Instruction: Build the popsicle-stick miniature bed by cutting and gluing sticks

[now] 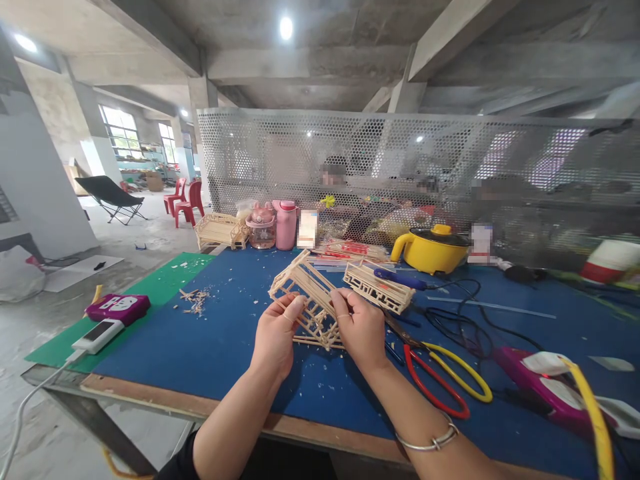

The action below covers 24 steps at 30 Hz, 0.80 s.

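- On the blue work mat covering the table, a green mat lies along its left side, with wood scraps scattered near the seam.
- At the mat's middle, a wooden stick frame model is tilted up off the surface, gripped from both sides.
- Left hand closes on the frame's lower left edge, fingers curled over a stick.
- Right hand pinches the frame's right side, a bracelet on its wrist.
- Just behind the right hand rests a second stick frame.
- Farther back stands a yellow pot; a pink bottle stands to the left of it.
- Near the right hand lie pliers with red and yellow handles.
- At the left edge lie a purple case and a white power bank.
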{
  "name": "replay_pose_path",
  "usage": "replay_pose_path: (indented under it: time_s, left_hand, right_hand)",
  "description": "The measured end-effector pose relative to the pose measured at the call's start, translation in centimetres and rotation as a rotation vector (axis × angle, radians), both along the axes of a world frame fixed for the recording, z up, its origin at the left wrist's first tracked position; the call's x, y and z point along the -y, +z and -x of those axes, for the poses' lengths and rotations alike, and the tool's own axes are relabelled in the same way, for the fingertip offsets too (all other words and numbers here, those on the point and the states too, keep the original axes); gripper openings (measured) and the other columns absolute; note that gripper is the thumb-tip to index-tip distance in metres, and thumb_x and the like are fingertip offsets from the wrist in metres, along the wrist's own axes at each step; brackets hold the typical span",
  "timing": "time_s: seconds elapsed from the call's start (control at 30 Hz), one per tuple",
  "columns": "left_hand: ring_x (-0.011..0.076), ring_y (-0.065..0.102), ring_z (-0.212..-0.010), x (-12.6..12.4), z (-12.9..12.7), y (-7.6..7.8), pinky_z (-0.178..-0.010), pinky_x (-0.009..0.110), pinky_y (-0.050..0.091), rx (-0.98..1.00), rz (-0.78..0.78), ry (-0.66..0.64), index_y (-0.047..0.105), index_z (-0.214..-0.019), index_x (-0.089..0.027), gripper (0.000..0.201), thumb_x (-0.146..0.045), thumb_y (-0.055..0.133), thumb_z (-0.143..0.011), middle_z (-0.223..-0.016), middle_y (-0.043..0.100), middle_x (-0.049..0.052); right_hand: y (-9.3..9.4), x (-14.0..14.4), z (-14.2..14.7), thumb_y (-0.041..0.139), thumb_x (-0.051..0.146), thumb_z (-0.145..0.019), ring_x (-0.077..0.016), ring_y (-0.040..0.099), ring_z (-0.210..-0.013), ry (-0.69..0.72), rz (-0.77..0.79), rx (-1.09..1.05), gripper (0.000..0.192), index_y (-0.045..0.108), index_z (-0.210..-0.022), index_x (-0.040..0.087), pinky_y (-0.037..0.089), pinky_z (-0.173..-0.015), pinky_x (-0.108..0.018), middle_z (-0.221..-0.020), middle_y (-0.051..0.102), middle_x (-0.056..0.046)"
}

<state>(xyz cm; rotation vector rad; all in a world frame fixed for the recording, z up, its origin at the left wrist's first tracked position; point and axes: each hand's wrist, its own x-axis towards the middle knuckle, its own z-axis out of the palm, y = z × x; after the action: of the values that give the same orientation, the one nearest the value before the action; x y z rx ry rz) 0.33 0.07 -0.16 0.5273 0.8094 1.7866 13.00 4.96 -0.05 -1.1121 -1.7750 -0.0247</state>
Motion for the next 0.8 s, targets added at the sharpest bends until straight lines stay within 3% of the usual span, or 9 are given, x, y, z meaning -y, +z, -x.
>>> replay_pose_path:
  time_s: [0.37,0.5,0.6,0.7,0.8]
  left_hand:
    - [0.0081,0.058,-0.058,-0.1,0.0,-0.1,-0.061,0.02,0.044,-0.042,-0.001,0.041,0.066,-0.076,-0.012,0.031,-0.032,0.08,-0.056,-0.068,0.067,0.0]
    - [0.0102,0.062,-0.074,0.5,0.2,0.0,-0.068,0.02,0.044,-0.019,0.022,0.04,0.065,-0.095,-0.017,0.043,-0.032,0.081,-0.058,-0.085,0.069,0.002]
    - [0.013,0.064,-0.083,0.8,0.6,-0.3,-0.072,0.022,0.046,0.065,0.049,0.011,0.062,-0.105,-0.02,0.048,-0.048,0.07,-0.068,-0.1,0.069,0.006]
    - [0.0139,0.064,-0.083,0.8,0.7,-0.5,-0.072,0.023,0.047,0.125,0.062,-0.023,0.064,-0.102,-0.016,0.05,-0.057,0.061,-0.072,-0.106,0.067,0.01]
    - [0.0139,0.064,-0.081,0.7,0.7,-0.3,-0.072,0.022,0.048,0.079,0.029,-0.03,0.067,-0.096,-0.014,0.046,-0.05,0.07,-0.067,-0.1,0.068,0.01]
  right_hand:
    - [-0.1,0.0,0.1,0.045,0.037,-0.088,-0.0178,0.067,-0.075,0.009,-0.009,0.019,0.029,0.069,-0.087,0.02,0.044,-0.069,-0.025,-0.082,0.073,-0.005]
    - [0.0,0.0,0.0,0.045,0.039,-0.088,-0.0179,0.067,-0.071,-0.009,0.028,-0.014,0.032,0.07,-0.088,0.02,0.045,-0.066,-0.025,-0.08,0.073,-0.006]
    - [0.1,0.0,0.0,0.045,0.04,-0.088,-0.0173,0.066,-0.069,-0.014,0.046,-0.053,0.032,0.07,-0.088,0.02,0.045,-0.065,-0.025,-0.079,0.073,-0.006]
    - [0.1,0.0,0.1,0.045,0.04,-0.087,-0.0175,0.066,-0.068,-0.009,0.041,-0.046,0.032,0.07,-0.087,0.02,0.045,-0.065,-0.025,-0.079,0.073,-0.006]
    - [0.1,0.1,0.1,0.045,0.039,-0.087,-0.0179,0.066,-0.07,0.0,0.034,-0.037,0.032,0.07,-0.088,0.02,0.044,-0.066,-0.025,-0.079,0.073,-0.006]
